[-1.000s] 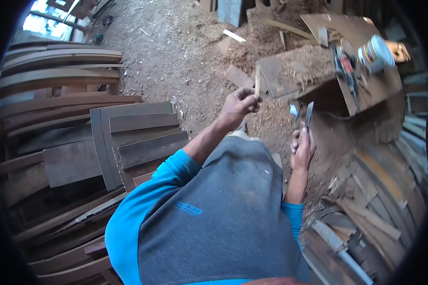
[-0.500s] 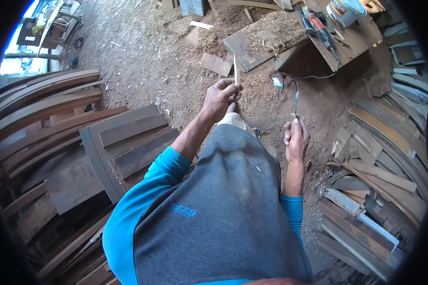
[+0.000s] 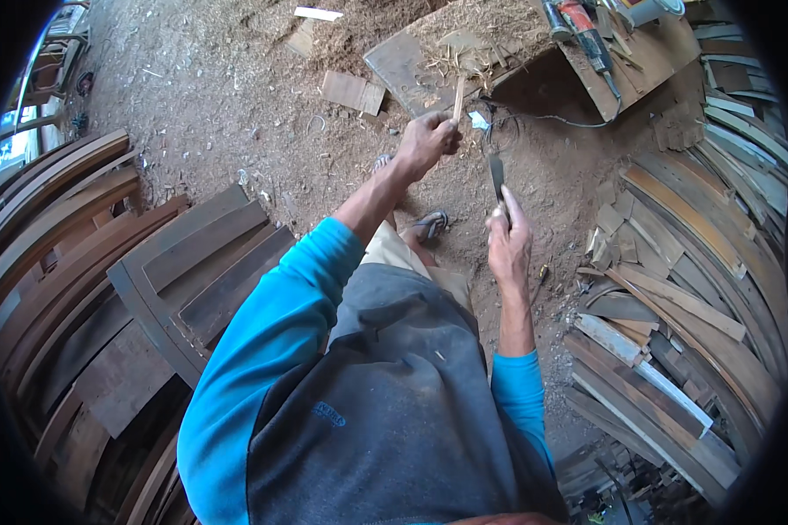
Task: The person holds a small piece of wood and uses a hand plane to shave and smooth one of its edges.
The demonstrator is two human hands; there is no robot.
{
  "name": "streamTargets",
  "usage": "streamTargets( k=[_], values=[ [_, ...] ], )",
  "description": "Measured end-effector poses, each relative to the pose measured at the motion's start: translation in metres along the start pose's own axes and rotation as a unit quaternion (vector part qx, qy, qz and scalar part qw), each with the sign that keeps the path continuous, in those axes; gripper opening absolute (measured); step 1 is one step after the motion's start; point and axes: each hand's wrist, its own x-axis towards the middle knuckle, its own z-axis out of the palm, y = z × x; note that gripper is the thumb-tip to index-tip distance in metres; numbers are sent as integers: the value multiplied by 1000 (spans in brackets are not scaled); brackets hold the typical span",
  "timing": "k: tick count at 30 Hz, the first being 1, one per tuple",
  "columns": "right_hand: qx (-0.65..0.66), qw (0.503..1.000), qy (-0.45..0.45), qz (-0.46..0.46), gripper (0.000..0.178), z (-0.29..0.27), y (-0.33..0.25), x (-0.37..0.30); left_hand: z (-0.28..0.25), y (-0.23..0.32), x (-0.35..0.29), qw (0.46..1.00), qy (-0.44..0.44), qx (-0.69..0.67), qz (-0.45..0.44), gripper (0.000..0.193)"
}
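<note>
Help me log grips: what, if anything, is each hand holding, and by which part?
The left hand holds a thin wooden strip by its near end; the right hand holds a flat-bladed tool by its near end.

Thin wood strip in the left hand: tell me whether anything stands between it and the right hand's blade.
Nothing visible stands between the wood strip in the left hand and the flat-bladed tool in the right hand; a pale scrap shows in that gap, apparently on the ground below.
</note>
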Motion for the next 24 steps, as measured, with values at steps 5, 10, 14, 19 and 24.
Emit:
streamTargets(
  k=[5, 10, 14, 19, 24],
  values=[
    [-74, 994, -14, -76, 44, 31, -30, 62, 6, -2, 36, 994, 32, 85, 63, 52],
    [31, 991, -41, -121, 48, 72, -9, 101, -9, -17, 42, 971, -10, 216, 101, 38],
    [-15, 995, -36, -91, 50, 89, -1, 113, -13, -5, 40, 986, -44, 131, 89, 53],
    [-6, 997, -58, -58, 50, 97, -15, 101, -42, -11, 40, 983, -83, 126, 107, 61],
    [-14, 998, -49, -36, 49, 100, -3, 77, -45, -5, 38, 981, -118, 126, 93, 64]
  ],
)
